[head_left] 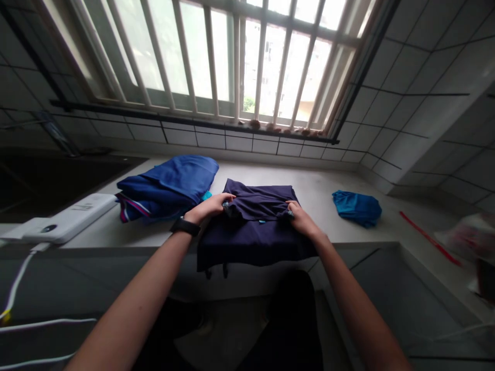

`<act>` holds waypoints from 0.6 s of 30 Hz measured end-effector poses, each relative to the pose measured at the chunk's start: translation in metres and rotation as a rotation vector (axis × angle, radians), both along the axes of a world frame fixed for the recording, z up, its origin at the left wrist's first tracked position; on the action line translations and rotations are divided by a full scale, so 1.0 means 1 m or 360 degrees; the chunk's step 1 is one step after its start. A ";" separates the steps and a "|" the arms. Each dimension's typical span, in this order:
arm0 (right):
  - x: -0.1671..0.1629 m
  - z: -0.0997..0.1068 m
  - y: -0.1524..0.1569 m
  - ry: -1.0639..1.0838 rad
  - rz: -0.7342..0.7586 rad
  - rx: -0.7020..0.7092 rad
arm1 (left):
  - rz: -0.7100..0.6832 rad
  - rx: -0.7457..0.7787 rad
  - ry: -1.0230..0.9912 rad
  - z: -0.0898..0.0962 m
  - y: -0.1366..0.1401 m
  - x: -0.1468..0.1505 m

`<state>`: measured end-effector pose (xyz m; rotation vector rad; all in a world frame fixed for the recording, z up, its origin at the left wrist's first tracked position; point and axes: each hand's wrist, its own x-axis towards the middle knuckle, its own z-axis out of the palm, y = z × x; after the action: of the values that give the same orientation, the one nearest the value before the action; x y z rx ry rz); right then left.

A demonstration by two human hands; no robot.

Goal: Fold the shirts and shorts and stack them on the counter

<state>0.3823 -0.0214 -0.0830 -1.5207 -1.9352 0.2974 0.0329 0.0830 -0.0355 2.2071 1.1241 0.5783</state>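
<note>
A dark navy garment (255, 237) lies on the light countertop, partly folded over, with its lower part hanging past the front edge. My left hand (212, 206), with a dark band on the wrist, pinches the left end of its folded layer. At the right end of that layer, my right hand (302, 217) is closed on the cloth. The layer between both hands is bunched and wrinkled. Small greyish patches show beside the fingertips of each hand. What kind of garment it is I cannot tell.
Left of the garment sits a folded blue cloth (170, 180) with a striped edge. A white power bank (73, 216) with a cable lies farther left, near a dark sink (50, 175). To the right are a blue bundle (356, 207) and a red strip (429, 238). A barred window (235, 62) stands behind.
</note>
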 end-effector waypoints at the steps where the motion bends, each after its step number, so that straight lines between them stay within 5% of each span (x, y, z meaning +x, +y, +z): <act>1: 0.003 -0.002 0.007 0.0010 -0.0007 -0.0003 | -0.0002 0.0006 -0.0011 -0.002 0.007 0.001; 6: 0.007 0.000 0.045 0.0049 -0.0091 -0.0057 | 0.0041 -0.0008 -0.0150 -0.011 0.038 0.016; 11: -0.003 0.027 0.062 -0.0045 -0.0165 -0.0235 | 0.0206 0.0038 -0.0142 -0.002 0.041 0.026; 18: -0.003 0.060 -0.003 0.0125 -0.0068 0.0138 | 0.0321 0.0093 -0.0651 0.034 -0.003 0.003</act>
<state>0.3794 -0.0242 -0.0227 -1.4707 -1.8285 0.2481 0.0356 0.0798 -0.0012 1.9114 1.1214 1.1039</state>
